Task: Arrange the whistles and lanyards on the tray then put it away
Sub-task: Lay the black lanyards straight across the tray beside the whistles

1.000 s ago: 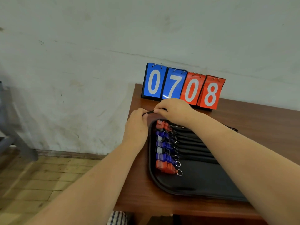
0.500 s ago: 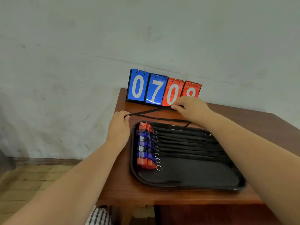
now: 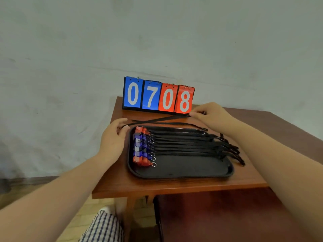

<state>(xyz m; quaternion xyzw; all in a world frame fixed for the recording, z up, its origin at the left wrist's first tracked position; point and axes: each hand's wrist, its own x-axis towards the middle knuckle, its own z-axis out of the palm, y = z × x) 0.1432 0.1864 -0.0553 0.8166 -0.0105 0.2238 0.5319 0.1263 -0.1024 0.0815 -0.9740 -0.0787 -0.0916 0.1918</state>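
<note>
A black tray lies on the wooden table. Along its left side stand several red and blue whistles in a column, their black lanyards running right in parallel and hanging over the tray's right rim. Behind the tray a loose black lanyard is stretched across the table. My left hand pinches its left end by the tray's back left corner. My right hand pinches its right end near the scoreboard's red 8.
A flip scoreboard reading 0708 stands at the table's back edge against the wall. The table's left edge drops to a wooden floor. A striped trouser leg shows below the front edge.
My right hand has slid right along the loose lanyard, pulling it out straight, while my left hand has kept its left end. The camera has pulled back.
</note>
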